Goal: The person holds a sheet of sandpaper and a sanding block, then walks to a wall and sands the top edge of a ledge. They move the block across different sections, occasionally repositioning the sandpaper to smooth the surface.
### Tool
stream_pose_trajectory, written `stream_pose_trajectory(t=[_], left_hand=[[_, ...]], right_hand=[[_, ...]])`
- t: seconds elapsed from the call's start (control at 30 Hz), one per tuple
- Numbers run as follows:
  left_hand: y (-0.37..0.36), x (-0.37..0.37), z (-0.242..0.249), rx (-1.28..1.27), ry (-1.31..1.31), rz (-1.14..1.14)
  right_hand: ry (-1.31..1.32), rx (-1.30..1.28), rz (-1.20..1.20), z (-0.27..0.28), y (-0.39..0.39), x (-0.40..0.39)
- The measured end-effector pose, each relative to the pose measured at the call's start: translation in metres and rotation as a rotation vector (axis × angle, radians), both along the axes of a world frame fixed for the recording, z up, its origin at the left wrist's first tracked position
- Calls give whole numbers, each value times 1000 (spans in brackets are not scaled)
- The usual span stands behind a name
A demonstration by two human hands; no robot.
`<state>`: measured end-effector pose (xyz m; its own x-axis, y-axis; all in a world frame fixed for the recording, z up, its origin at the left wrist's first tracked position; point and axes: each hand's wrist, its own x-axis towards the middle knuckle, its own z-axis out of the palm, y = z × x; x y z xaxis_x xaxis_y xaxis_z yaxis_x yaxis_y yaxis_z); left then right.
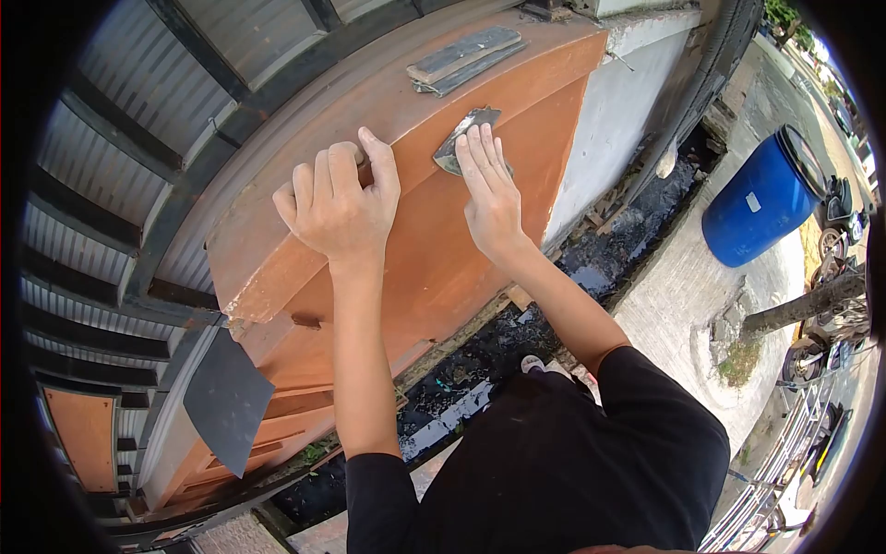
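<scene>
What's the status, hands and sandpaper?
Left hand gripping door top edge. Right hand flat, pressing sandpaper on door face. Nothing in the way.

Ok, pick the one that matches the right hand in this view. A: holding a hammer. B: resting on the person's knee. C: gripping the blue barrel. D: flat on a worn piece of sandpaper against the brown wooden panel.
D: the right hand lies with fingers flat on the grey sandpaper, pressed to the brown wooden panel, while the left hand grips the panel's top edge.

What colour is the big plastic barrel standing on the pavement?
Blue plastic barrel with a dark lid, seen in the head view.
</scene>
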<state>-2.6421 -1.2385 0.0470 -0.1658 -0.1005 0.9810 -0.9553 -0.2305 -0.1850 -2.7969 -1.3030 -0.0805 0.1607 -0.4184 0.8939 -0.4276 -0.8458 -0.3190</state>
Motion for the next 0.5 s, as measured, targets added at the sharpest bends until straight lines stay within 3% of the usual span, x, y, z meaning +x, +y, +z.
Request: stream_pose_trajectory(t=[0.3, 0.37, 0.47, 0.5], left_hand=[[1, 3, -1, 7, 18, 11], [0, 2, -2, 1, 4, 23], [-5, 4, -6, -45, -1, -16], [-6, 5, -6, -51, -1, -28]], right_hand=[[-263, 70, -72, 24, 17, -11], [-758, 556, 189, 36, 29, -26], [-1036, 787, 605, 44, 39, -53], [-1039, 775, 597, 44, 41, -56]])
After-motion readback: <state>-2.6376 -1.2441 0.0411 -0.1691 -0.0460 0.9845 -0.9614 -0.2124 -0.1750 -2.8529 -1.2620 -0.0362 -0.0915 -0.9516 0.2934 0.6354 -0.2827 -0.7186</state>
